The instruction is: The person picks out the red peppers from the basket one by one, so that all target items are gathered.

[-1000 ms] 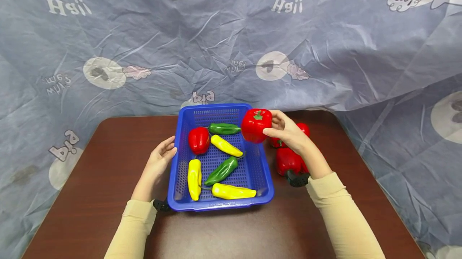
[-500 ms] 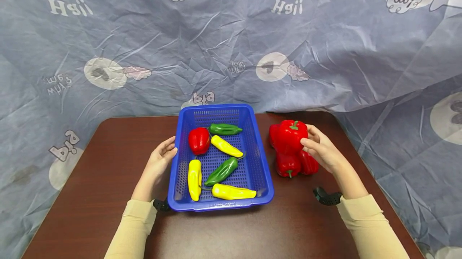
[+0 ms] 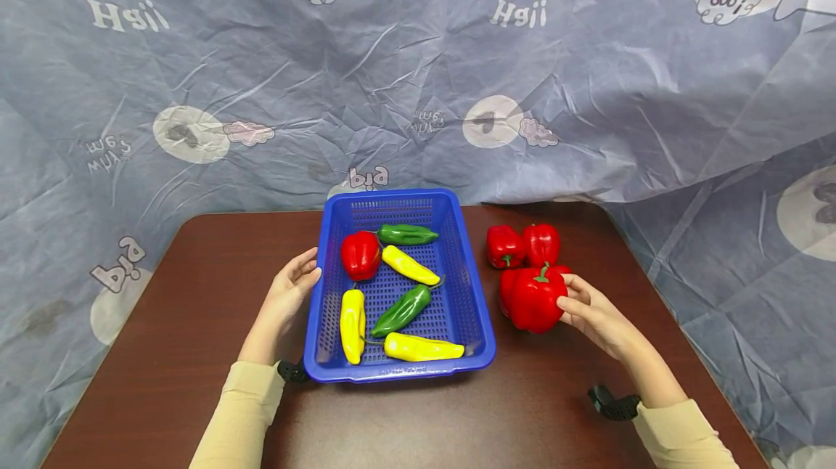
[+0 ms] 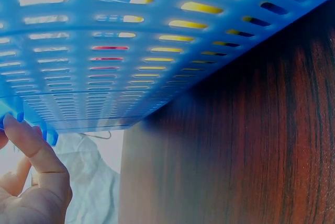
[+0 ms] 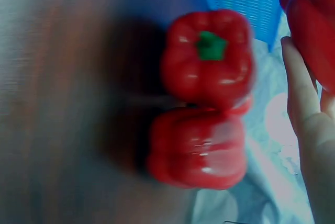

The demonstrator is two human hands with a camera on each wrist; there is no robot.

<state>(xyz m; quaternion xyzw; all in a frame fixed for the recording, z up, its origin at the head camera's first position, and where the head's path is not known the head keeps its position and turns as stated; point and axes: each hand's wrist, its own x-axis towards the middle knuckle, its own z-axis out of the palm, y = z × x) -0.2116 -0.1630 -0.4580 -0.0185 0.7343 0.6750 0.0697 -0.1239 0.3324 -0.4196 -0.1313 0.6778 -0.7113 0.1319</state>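
Note:
A blue plastic basket (image 3: 405, 374) stands mid-table. My left hand (image 3: 295, 284) holds its left rim, thumb and fingertips at the edge; the left wrist view shows the hand (image 4: 36, 177) beside the slotted side wall. Over on the right, my right hand (image 3: 597, 313) grips a red bell pepper (image 3: 537, 302) from its right side, thumb nearest, stem up. This pepper overlaps other red peppers, partly hiding them. Two more red bell peppers (image 3: 506, 246) lie just behind. In the right wrist view the held pepper (image 5: 316, 30) is at the upper right, near two others (image 5: 209, 59).
Inside the basket are a red bell pepper (image 3: 361, 255), yellow peppers (image 3: 353, 325) and green peppers (image 3: 401, 309). All stand on a dark brown table (image 3: 196, 309), backed by a grey-blue printed cloth (image 3: 261, 77). A black strap (image 3: 614, 405) is on the right wrist.
My right hand has carried the red bell pepper from above the basket's right rim out to the right, then toward the front, over the other red peppers. Left hand and basket stay put.

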